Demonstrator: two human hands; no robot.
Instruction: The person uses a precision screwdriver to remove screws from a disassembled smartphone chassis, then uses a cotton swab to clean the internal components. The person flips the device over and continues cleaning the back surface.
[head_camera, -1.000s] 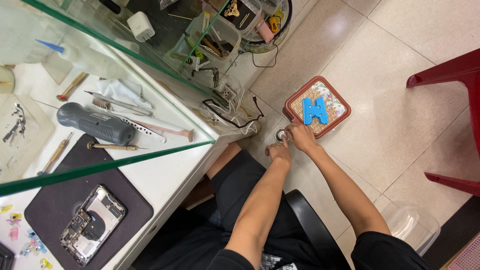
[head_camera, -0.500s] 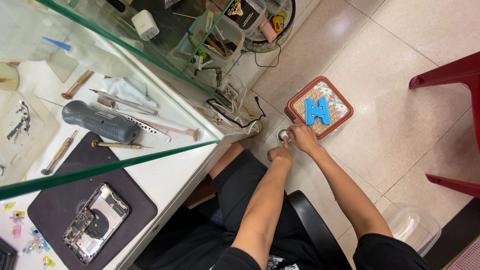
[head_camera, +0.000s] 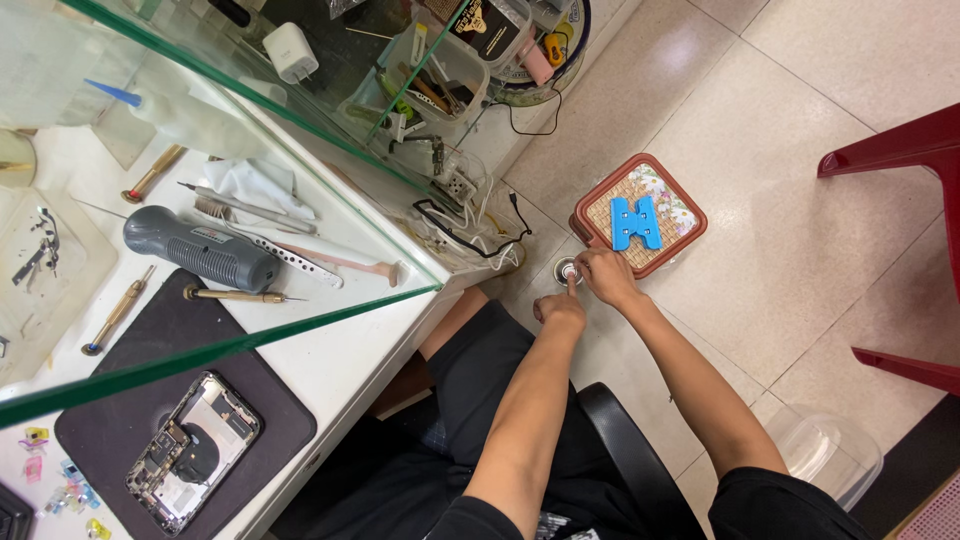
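The left hand (head_camera: 560, 308) is reaching down to the floor with its forefinger stretched out, the tip pressing on a small round metal disc (head_camera: 567, 269); the rest of that grip is curling in narrow and holding nothing. The right hand (head_camera: 606, 277) is resting just beside the disc on its other side, fingers bending toward it and touching its edge, though I cannot tell whether that grip is actually pinching it. The disc is lying on the tiled floor (head_camera: 800, 230), right against the corner of a square brown basket (head_camera: 683, 195) that is carrying a blue plastic clamp (head_camera: 634, 222). Further out, a white surface (head_camera: 330, 360) is carrying a dark mat (head_camera: 260, 395) with an opened phone (head_camera: 195, 450) and a grey handled tool (head_camera: 200, 248).
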